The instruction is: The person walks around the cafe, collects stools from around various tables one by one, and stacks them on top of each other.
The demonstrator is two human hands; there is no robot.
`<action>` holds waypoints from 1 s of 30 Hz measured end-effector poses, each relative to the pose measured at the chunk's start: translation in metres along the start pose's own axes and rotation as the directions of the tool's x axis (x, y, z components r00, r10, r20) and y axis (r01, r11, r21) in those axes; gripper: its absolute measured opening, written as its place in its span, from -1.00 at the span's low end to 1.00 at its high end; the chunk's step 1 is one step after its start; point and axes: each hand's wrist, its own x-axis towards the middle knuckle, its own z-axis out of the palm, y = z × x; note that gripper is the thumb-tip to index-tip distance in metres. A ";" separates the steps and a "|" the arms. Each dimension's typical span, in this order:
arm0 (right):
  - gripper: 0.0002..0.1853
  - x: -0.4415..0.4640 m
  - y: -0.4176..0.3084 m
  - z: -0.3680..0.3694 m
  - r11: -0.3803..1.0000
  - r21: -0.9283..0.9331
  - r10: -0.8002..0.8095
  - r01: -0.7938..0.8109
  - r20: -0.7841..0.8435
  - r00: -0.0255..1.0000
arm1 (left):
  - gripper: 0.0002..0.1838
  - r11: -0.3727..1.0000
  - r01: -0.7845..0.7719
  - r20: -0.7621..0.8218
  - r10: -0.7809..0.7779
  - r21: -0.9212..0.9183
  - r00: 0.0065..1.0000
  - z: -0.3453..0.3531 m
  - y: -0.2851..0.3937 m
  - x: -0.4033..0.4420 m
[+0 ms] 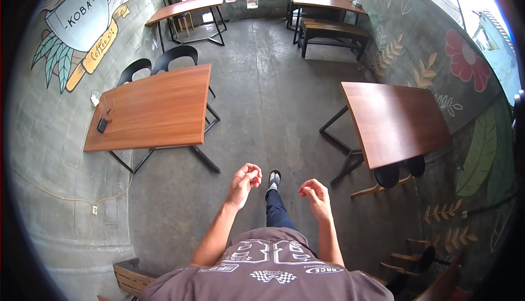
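My left hand (pixel 244 186) is raised in front of my body, its fingers curled in toward the thumb, and I see nothing in it. A short way to the right, my right hand (pixel 316 198) hangs in the air with its fingers bent the same way, also with no object visible. Neither hand touches anything. Between and below them, one foot in a sandal (pixel 274 179) is on the grey concrete floor (pixel 262 120). The wooden table (pixel 158 106) on the left and the wooden table (pixel 399 120) on the right stand beyond the hands.
On the left table lie a small black device (pixel 102 125) and a white charger (pixel 95 100) with a cable. Black chairs (pixel 175 57) stand behind it. Farther off are two more tables and a bench (pixel 334 30). A slatted wooden seat (pixel 131 278) is at lower left.
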 end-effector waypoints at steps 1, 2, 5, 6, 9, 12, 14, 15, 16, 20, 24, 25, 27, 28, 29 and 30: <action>-0.89 0.034 0.003 -0.001 1.000 0.007 0.010 -0.010 0.015 1.000 | -0.88 1.000 0.006 -0.023 -0.006 -0.004 1.000 -0.007 0.004 0.027; -0.90 0.070 0.005 -0.002 1.000 0.015 0.008 -0.008 0.041 0.999 | -0.89 1.000 -0.010 -0.031 0.010 0.005 0.999 -0.013 0.009 0.056; -0.88 0.176 -0.001 -0.005 0.999 0.036 0.023 -0.027 0.105 0.994 | -0.90 1.000 -0.024 -0.072 0.025 0.018 0.997 -0.029 0.034 0.140; -0.88 0.211 -0.012 -0.006 1.000 0.007 0.023 -0.024 0.131 0.991 | -0.90 0.999 -0.035 -0.085 0.037 0.026 0.996 -0.028 0.048 0.168; -0.90 0.313 -0.040 -0.011 1.000 0.011 -0.002 0.000 0.188 0.982 | -0.90 0.994 -0.095 -0.098 0.099 0.049 0.990 -0.029 0.086 0.247; -0.92 0.402 -0.067 -0.022 0.998 -0.035 -0.048 0.059 0.246 0.968 | -0.90 0.992 -0.114 -0.136 0.120 0.047 0.983 -0.032 0.109 0.325; -0.91 0.452 -0.083 -0.030 0.996 -0.029 -0.077 0.087 0.242 0.967 | -0.90 0.991 -0.129 -0.175 0.132 0.029 0.976 -0.034 0.116 0.369; -0.89 0.476 -0.086 -0.036 0.997 -0.028 -0.059 0.067 0.224 0.973 | -0.89 0.992 -0.126 -0.174 0.129 0.029 0.976 -0.037 0.117 0.392; -0.89 0.499 -0.089 -0.042 0.997 -0.033 -0.057 0.066 0.225 0.973 | -0.88 0.992 -0.120 -0.173 0.123 0.029 0.977 -0.042 0.115 0.415; -0.89 0.589 -0.091 -0.071 0.996 -0.054 -0.064 0.074 0.159 0.985 | -0.88 0.998 -0.063 -0.188 0.061 -0.007 0.980 -0.057 0.105 0.516; -0.89 0.680 -0.098 -0.103 0.995 -0.070 -0.071 0.077 0.076 0.995 | -0.89 0.999 -0.003 -0.104 -0.001 -0.035 0.995 -0.066 0.102 0.639; -0.89 0.703 -0.102 -0.110 0.995 -0.071 -0.066 0.069 0.044 0.997 | -0.89 0.999 0.016 -0.081 -0.020 -0.050 0.996 -0.064 0.104 0.672; -0.89 0.744 -0.113 -0.123 0.994 -0.088 -0.061 0.061 -0.002 0.998 | -0.90 0.998 0.056 -0.031 -0.057 -0.030 0.998 -0.053 0.119 0.739; -0.89 0.763 -0.119 -0.129 0.995 -0.091 -0.050 0.046 -0.039 0.998 | -0.89 0.997 0.074 0.003 -0.073 -0.031 0.997 -0.046 0.129 0.771; -0.89 0.783 -0.125 -0.136 0.995 -0.093 -0.041 0.033 -0.077 0.996 | -0.88 0.997 0.071 0.048 -0.070 -0.025 0.996 -0.039 0.139 0.805; -0.89 0.801 -0.131 -0.142 0.995 -0.099 -0.037 0.027 -0.109 0.993 | -0.88 0.997 0.070 0.091 -0.068 -0.020 0.994 -0.032 0.148 0.836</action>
